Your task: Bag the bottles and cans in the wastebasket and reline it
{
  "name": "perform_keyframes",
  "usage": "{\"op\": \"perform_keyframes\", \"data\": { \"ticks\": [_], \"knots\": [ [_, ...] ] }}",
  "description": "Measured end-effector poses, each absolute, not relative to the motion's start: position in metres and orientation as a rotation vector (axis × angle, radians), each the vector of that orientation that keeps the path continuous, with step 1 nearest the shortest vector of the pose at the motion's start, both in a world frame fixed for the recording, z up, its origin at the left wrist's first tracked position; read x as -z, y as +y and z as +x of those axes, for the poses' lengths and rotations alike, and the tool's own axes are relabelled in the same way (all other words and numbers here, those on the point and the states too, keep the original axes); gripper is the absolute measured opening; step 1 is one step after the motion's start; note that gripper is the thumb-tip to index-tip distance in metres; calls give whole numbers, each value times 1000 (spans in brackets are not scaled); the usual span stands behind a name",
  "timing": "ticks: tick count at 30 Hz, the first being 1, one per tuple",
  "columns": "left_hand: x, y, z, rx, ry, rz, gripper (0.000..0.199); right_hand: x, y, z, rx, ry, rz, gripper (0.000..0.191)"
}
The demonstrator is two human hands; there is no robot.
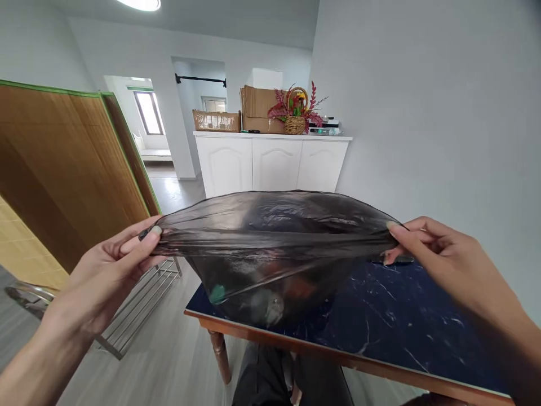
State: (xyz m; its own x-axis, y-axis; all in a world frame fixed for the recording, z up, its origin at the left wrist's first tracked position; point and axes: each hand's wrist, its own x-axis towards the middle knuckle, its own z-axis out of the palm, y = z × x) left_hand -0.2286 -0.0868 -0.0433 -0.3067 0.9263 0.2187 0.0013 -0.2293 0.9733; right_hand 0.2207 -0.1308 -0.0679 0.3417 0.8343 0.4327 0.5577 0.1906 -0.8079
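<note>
A thin black plastic bag (pixel 270 242) is stretched wide between my two hands over the table. My left hand (pixel 122 256) pinches its left end between thumb and fingers. At the other end, my right hand (pixel 431 242) grips the opposite corner of the rim in the same way. Through the see-through film several items show in the lower part, among them something green, something reddish and something pale; their kinds I cannot make out. Beneath the bag lies the dark blue marble-patterned tabletop (pixel 380 316).
A white cabinet (pixel 274 160) stands beyond the table, bearing cardboard boxes (pixel 217 121) and a wicker flower basket (pixel 295 124). To the left are a bamboo-mat screen (pixel 63 163) and a metal rack (pixel 139 310). A plain wall (pixel 443 113) rises on the right.
</note>
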Motion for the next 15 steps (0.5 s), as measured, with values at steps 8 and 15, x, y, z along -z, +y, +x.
{"op": "perform_keyframes", "data": {
  "ticks": [8,15],
  "knots": [
    [83,-90,-241,-1668,1359,1354,40,119,-127,193,-810,-947,-908,24],
    [113,-86,-245,-1934,1379,1282,28,148,-118,162,-975,-736,-590,24]
  ]
}}
